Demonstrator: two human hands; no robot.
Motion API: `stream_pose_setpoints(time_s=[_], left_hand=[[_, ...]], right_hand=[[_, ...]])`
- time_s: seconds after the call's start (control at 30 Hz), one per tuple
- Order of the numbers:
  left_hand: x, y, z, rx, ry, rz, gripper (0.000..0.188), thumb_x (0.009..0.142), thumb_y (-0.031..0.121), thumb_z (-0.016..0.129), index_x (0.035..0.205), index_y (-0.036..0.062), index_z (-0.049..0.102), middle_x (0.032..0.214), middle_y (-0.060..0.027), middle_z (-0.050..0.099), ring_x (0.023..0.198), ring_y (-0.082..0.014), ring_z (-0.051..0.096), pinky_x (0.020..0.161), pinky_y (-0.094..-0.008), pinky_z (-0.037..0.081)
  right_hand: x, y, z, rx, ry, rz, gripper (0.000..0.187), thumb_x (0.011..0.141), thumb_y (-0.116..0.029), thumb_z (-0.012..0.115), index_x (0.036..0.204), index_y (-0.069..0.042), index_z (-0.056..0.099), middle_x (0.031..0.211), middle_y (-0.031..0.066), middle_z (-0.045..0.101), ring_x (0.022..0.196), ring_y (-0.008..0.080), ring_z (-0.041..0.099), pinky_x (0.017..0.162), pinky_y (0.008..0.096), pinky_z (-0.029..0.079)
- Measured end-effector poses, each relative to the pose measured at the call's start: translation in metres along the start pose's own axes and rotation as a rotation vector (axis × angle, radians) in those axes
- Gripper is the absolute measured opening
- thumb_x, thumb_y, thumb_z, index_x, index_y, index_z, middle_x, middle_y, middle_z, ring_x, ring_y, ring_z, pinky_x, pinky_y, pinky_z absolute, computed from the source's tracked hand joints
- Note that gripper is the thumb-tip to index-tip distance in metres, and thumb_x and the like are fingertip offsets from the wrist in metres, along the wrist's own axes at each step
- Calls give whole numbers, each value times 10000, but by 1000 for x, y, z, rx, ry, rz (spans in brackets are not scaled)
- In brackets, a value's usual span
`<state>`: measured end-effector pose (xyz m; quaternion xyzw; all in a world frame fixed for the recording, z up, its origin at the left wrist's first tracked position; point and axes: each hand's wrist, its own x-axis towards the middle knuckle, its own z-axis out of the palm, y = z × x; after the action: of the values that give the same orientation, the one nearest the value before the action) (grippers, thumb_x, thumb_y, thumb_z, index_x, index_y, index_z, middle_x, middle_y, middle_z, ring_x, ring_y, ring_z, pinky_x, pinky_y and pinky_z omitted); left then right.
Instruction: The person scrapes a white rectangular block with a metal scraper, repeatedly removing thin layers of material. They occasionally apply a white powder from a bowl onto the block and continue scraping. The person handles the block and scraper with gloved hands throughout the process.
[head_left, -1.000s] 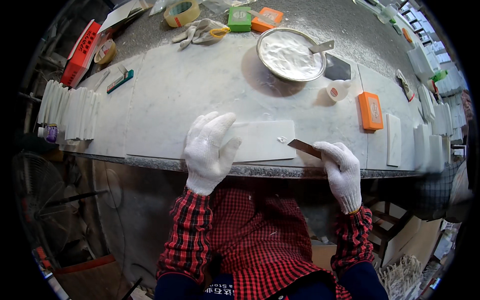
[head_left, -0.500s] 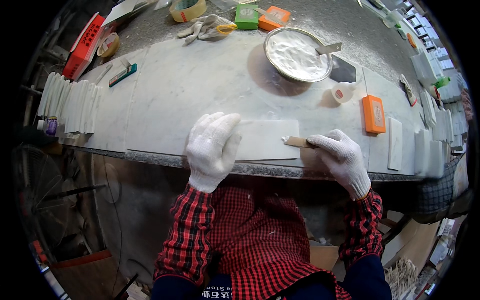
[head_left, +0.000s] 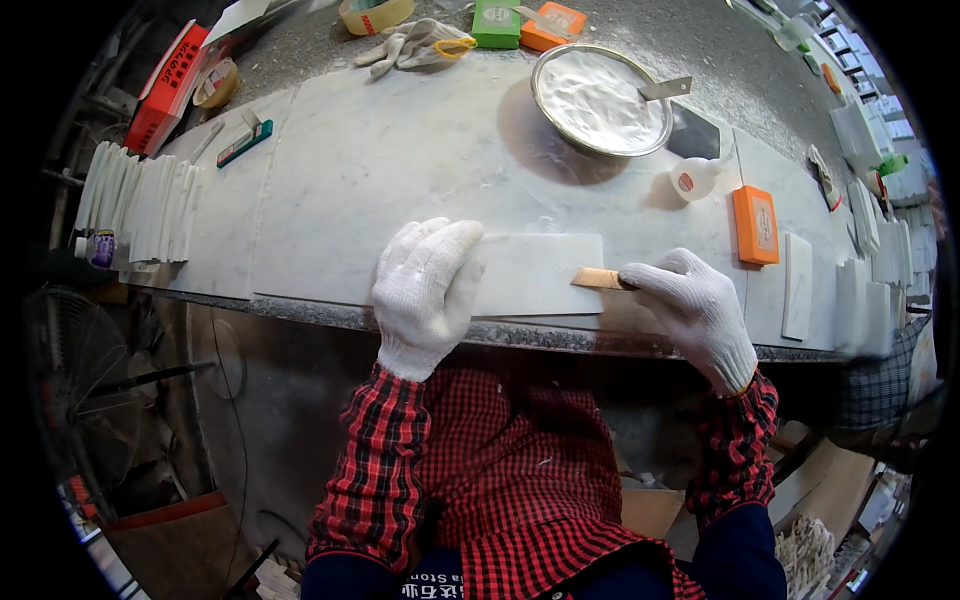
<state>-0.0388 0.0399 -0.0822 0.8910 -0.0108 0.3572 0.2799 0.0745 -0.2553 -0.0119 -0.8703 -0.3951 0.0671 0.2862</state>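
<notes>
Pinches a thin flat scraper (head_left: 598, 279) between thumb and fingers of the gloved right hand (head_left: 692, 308), laying its tip over the right end of a white slab (head_left: 540, 275). Curves the gloved left hand (head_left: 425, 285) over the slab's left end, fingers close together; cannot tell whether gripping or only resting there. Has the slab lying flat near the front edge of the tabletop (head_left: 370, 180). Looks partway through the work on this slab: shows no clear lump of white paste (head_left: 590, 100) on the bare face, but cannot judge the end hidden under the left hand. Seems well supplied, with paste spread wide across the metal bowl (head_left: 600, 153) beyond. Cannot tell treated from untreated among the upright slabs (head_left: 165, 212) at far left or the narrow slab (head_left: 797, 287) at right.
</notes>
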Motion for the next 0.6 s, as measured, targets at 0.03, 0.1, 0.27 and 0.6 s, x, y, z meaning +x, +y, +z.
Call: stream_pose_setpoints(time_s=[0.03, 0.1, 0.27, 0.6], left_hand=[[0, 0, 0, 6, -3, 0, 250, 918, 74, 766, 1163, 27, 783, 1130, -144, 776, 1141, -344, 712, 1045, -455, 551], [0, 0, -1, 8, -6, 0, 248, 919, 74, 765, 1162, 25, 783, 1130, -143, 777, 1141, -345, 713, 1045, -455, 551], [0, 0, 0, -4, -5, 5, 243, 920, 63, 757, 1157, 21, 783, 1131, -141, 779, 1141, -344, 714, 1046, -454, 551], [0, -1, 0, -20, 4, 6, 240, 913, 40, 747, 1150, 15, 781, 1127, -143, 779, 1129, -342, 716, 1031, -456, 556]], right_hand=[[-2, 1, -1, 29, 13, 6, 325, 858, -57, 798, 1179, -99, 786, 930, 118, 683, 822, 310, 700, 744, 379, 564], [-9, 2, -1, 57, 43, 16, 331, 853, -52, 798, 1180, -103, 789, 931, 117, 687, 814, 310, 699, 742, 378, 567], [-28, 2, 13, 87, 111, 17, 343, 842, -28, 796, 1176, -103, 792, 931, 117, 699, 805, 310, 699, 736, 381, 569], [-21, -4, 20, 51, 178, 34, 366, 832, -13, 796, 1188, -97, 786, 934, 116, 708, 831, 307, 709, 731, 388, 570]])
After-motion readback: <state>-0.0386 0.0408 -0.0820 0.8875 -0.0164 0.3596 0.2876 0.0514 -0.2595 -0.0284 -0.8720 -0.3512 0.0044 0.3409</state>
